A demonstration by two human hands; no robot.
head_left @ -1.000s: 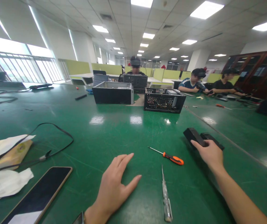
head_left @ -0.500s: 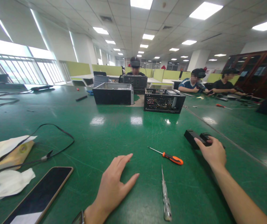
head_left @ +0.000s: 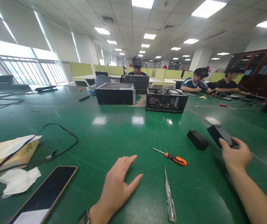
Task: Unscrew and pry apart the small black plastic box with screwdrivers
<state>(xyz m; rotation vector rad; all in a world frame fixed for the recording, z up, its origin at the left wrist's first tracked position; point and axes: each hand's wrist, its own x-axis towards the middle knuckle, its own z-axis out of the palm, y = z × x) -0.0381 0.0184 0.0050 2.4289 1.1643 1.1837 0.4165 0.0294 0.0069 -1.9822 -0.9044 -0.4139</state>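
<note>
My right hand (head_left: 237, 154) grips a black rectangular block (head_left: 219, 135) by its near end, lifted off the green tabletop; its exact kind I cannot make out. A second black oblong block (head_left: 197, 140) lies on the table just left of it. My left hand (head_left: 119, 183) rests with thumb and fingers apart, holding nothing. Between the hands lie an orange-and-black screwdriver (head_left: 176, 159) and, closer to me, a clear-handled tester screwdriver (head_left: 169, 199).
Two open computer cases, one dark and plain-sided (head_left: 114, 95), one with a perforated panel (head_left: 166, 102), stand across the table. At left are a phone (head_left: 46, 193), crumpled tissue (head_left: 20, 180) and a black cable (head_left: 73, 133). Several people sit at the far side.
My right hand has lifted one black block and carried it to the right, away from the other block, which stays on the table. My left hand keeps its open pose.
</note>
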